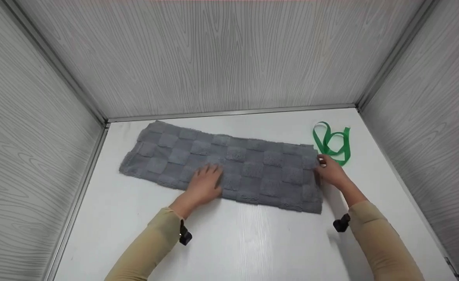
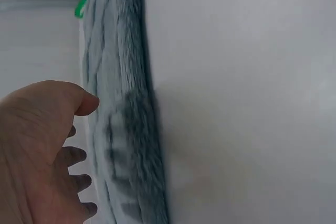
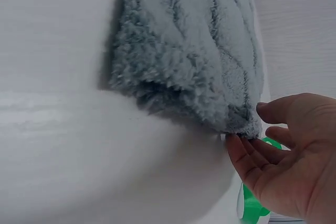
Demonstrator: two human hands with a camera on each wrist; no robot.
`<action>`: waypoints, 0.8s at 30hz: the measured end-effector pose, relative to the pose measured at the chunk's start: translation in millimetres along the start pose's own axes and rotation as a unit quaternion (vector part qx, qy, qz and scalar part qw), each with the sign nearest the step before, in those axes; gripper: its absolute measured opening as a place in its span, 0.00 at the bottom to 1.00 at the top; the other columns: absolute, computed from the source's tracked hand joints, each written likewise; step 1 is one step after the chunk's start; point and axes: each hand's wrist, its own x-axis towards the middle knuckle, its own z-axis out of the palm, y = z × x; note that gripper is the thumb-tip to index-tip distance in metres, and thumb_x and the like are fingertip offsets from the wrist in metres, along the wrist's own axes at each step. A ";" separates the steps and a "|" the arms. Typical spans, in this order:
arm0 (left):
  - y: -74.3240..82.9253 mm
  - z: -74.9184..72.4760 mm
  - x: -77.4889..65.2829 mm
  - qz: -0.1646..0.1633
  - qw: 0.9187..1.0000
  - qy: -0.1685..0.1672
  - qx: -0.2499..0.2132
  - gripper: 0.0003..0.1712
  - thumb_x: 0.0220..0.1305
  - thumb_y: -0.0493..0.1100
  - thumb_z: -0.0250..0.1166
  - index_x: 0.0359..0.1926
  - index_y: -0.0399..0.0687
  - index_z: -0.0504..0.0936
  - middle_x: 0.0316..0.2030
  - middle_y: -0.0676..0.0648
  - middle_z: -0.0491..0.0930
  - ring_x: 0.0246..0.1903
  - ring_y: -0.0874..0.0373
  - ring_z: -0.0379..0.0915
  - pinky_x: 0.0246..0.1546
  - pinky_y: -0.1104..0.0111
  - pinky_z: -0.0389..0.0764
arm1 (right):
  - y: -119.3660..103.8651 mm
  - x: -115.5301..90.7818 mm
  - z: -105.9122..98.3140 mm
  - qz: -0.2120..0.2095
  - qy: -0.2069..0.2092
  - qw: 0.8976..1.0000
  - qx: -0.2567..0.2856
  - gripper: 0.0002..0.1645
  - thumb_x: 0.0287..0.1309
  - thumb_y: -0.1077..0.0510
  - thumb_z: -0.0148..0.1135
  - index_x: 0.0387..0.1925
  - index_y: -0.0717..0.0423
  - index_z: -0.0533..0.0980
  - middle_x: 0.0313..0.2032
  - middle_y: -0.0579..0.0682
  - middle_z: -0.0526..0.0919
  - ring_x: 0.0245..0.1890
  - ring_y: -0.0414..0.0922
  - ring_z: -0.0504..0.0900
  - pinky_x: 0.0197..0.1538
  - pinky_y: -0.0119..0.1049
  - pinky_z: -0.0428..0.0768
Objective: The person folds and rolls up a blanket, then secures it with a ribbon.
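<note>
The grey towel (image 1: 237, 168) lies spread on the counter (image 1: 245, 242), judged light, soft and limp, best taken by its end corners; the left hand (image 1: 205, 184) is loosely spread over its near edge, the right hand (image 1: 332, 171) touches its right end, thumb parted.

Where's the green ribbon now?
In the head view, the green ribbon lies at right on the white table, just beyond the right hand, beside the gray cloth.

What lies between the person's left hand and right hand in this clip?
A stretch of the gray cloth with raised checks lies between the left hand and right hand; the head view shows no other object there.
</note>
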 end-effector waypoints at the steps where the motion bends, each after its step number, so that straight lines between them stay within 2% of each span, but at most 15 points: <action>1: 12.8 2.9 -0.5 0.021 1.000 -0.007 0.004 0.36 0.76 0.49 0.59 0.79 0.46 0.60 0.76 0.39 0.58 0.76 0.38 0.47 0.75 0.43 0.48 | -1.8 3.5 -1.4 0.002 -0.001 1.000 0.014 0.37 0.75 0.61 0.50 0.77 0.71 0.51 0.71 0.75 0.60 0.71 0.68 0.62 0.64 0.59 0.73; 5: 61.5 18.3 -2.7 0.113 0.993 -0.034 0.007 0.33 0.77 0.50 0.57 0.77 0.49 0.64 0.76 0.42 0.61 0.76 0.41 0.51 0.75 0.48 0.51 | -8.3 17.1 -6.3 0.017 0.001 0.998 0.060 0.39 0.73 0.64 0.48 0.77 0.72 0.47 0.72 0.76 0.56 0.73 0.68 0.58 0.67 0.60 0.68; 8: 93.2 31.7 -3.3 0.186 0.981 -0.055 0.018 0.30 0.78 0.51 0.56 0.76 0.52 0.67 0.76 0.45 0.62 0.76 0.44 0.53 0.75 0.54 0.55 | -11.9 26.2 -10.4 0.051 0.006 0.994 0.099 0.41 0.72 0.64 0.51 0.78 0.71 0.45 0.72 0.74 0.58 0.70 0.63 0.64 0.67 0.55 0.70; 11: 119.2 44.1 -2.8 0.252 0.965 -0.061 0.046 0.29 0.79 0.51 0.55 0.76 0.55 0.67 0.76 0.46 0.62 0.76 0.47 0.53 0.75 0.58 0.56 | -13.6 32.3 -15.4 0.101 0.013 0.983 0.150 0.44 0.71 0.62 0.55 0.79 0.69 0.45 0.65 0.67 0.66 0.58 0.52 0.74 0.59 0.44 0.76; 13: 133.1 51.0 -2.7 0.281 0.955 -0.061 0.068 0.28 0.79 0.51 0.55 0.76 0.57 0.67 0.76 0.47 0.61 0.76 0.48 0.52 0.75 0.60 0.56 | -13.4 35.0 -18.6 0.133 0.015 0.972 0.193 0.39 0.72 0.59 0.57 0.76 0.68 0.54 0.55 0.58 0.71 0.46 0.45 0.75 0.50 0.37 0.78; 16: 150.5 60.8 -2.0 0.306 0.946 -0.055 0.097 0.27 0.79 0.51 0.55 0.75 0.61 0.69 0.77 0.46 0.59 0.76 0.49 0.52 0.75 0.62 0.55 | -13.0 37.2 -21.5 0.154 0.010 0.956 0.247 0.27 0.72 0.58 0.60 0.64 0.66 0.64 0.40 0.48 0.72 0.36 0.40 0.72 0.42 0.33 0.76; 18: 160.4 66.8 -0.8 0.315 0.940 -0.052 0.118 0.27 0.79 0.53 0.55 0.75 0.63 0.69 0.78 0.46 0.57 0.77 0.49 0.51 0.75 0.63 0.55 | -13.5 37.8 -22.2 0.156 0.003 0.951 0.266 0.26 0.72 0.57 0.60 0.63 0.65 0.66 0.39 0.46 0.71 0.36 0.40 0.71 0.42 0.33 0.76; 21: 173.2 74.9 2.3 0.317 0.937 -0.047 0.141 0.29 0.78 0.54 0.56 0.76 0.64 0.67 0.78 0.46 0.55 0.77 0.50 0.51 0.75 0.64 0.54 | -15.8 38.2 -22.2 0.146 -0.012 0.952 0.267 0.36 0.73 0.55 0.60 0.75 0.65 0.60 0.50 0.49 0.71 0.42 0.40 0.70 0.48 0.33 0.75; 23: 180.7 79.1 5.4 0.307 0.939 -0.038 0.147 0.31 0.77 0.55 0.56 0.77 0.62 0.66 0.78 0.46 0.56 0.76 0.51 0.53 0.74 0.65 0.56 | -18.4 38.3 -21.8 0.133 -0.021 0.956 0.260 0.42 0.74 0.54 0.59 0.79 0.64 0.53 0.60 0.54 0.67 0.48 0.41 0.70 0.55 0.35 0.74; 24: 184.2 81.1 7.2 0.298 0.943 -0.030 0.146 0.31 0.77 0.54 0.57 0.77 0.60 0.66 0.77 0.46 0.58 0.74 0.51 0.56 0.73 0.65 0.58 | -19.7 38.5 -21.6 0.127 -0.025 0.957 0.259 0.42 0.75 0.53 0.58 0.79 0.64 0.53 0.64 0.56 0.65 0.51 0.42 0.70 0.59 0.37 0.73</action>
